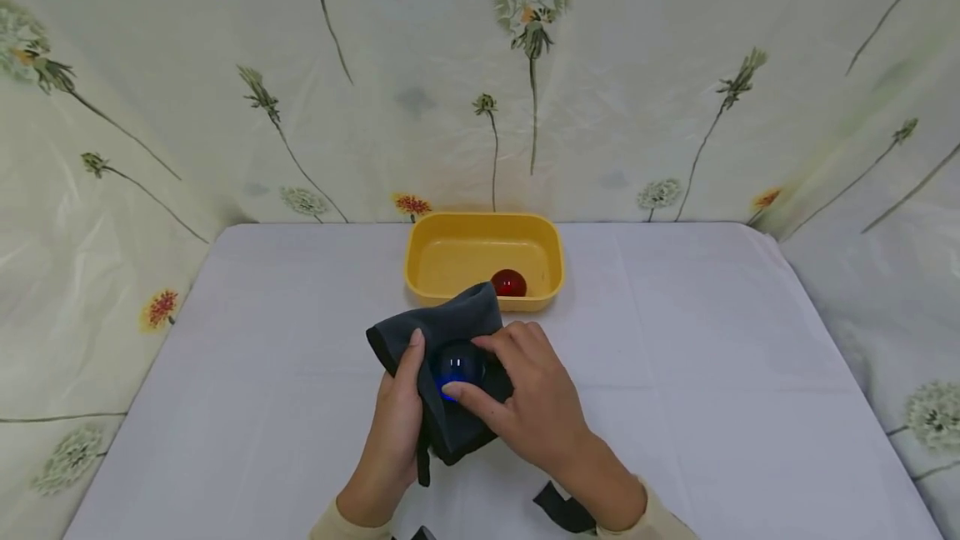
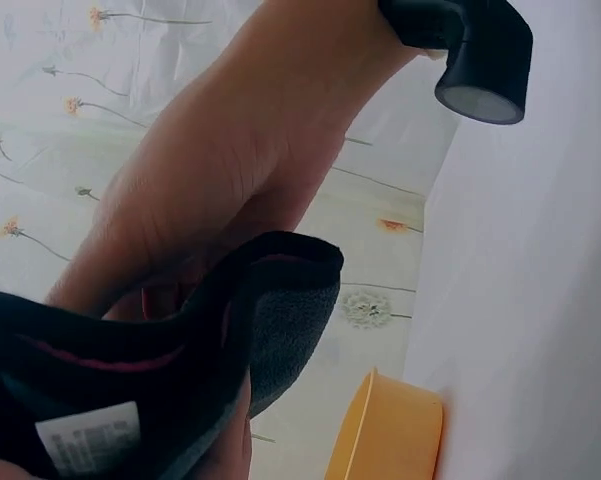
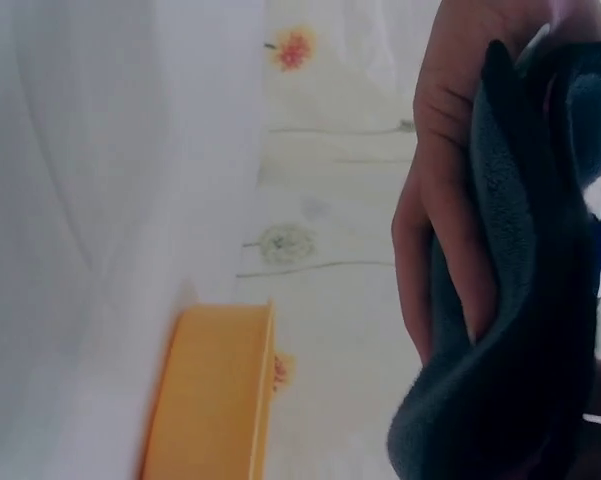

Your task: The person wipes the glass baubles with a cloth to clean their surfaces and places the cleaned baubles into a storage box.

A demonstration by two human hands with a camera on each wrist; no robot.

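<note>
A dark grey cloth [image 1: 450, 317] with black edging is held up in my left hand [image 1: 399, 407], the thumb lying over its near side. The right wrist view shows fingers [image 3: 460, 240] supporting the cloth from outside. On the cloth rests a glossy dark blue ball [image 1: 459, 363]. My right hand [image 1: 542, 398] pinches the ball between thumb and fingertips, with the cloth behind it. A white printed label [image 2: 90, 438] shows on the cloth in the left wrist view, where the ball is hidden.
Just beyond the cloth, a yellow plastic tray [image 1: 480, 218] stands at the back of the white-covered table [image 1: 712, 357]. Inside its right front corner lies a shiny red ball [image 1: 509, 282]. Flower-printed sheeting [image 1: 420, 48] rises behind and at both sides.
</note>
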